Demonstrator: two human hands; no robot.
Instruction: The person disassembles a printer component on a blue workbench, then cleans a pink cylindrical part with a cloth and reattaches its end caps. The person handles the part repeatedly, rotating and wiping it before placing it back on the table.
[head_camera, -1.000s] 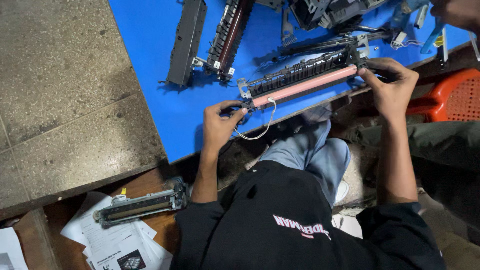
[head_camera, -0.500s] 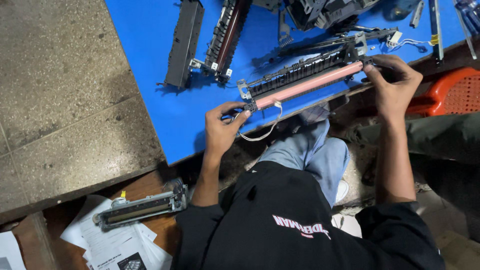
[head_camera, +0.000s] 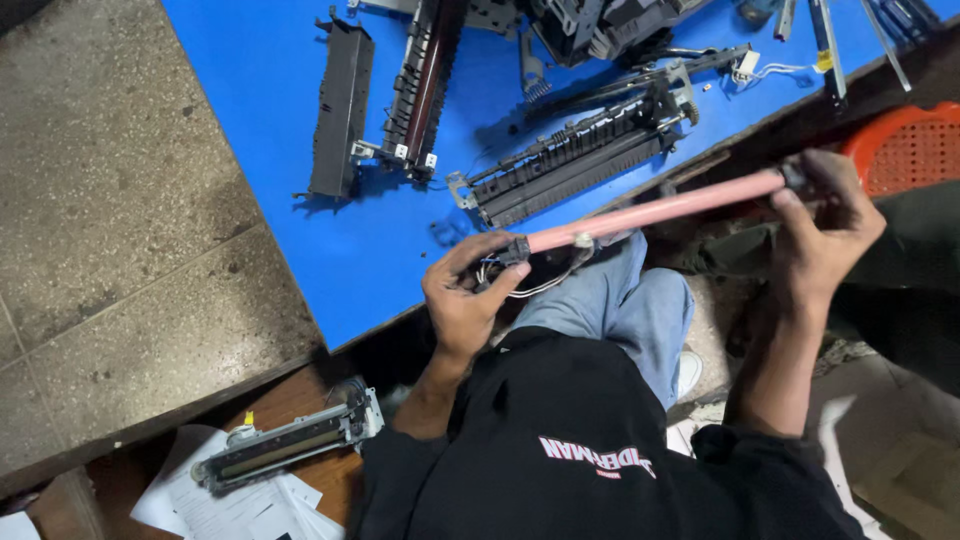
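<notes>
I hold a long pink roller by both ends, lifted off the blue table and over my lap. My left hand grips its left end, where a black end cap and thin white wires hang. My right hand grips the right end. The black frame that the roller sat in lies on the table just behind it, with a gear at its right end.
Other black printer parts lie on the table: a narrow cover, a roller unit, a bigger assembly. An orange plastic stool stands at right. On the floor lies another roller unit on papers.
The pink roller has come out of the black frame and moved toward me, off the table edge. Both hands moved with it; the frame stayed on the table.
</notes>
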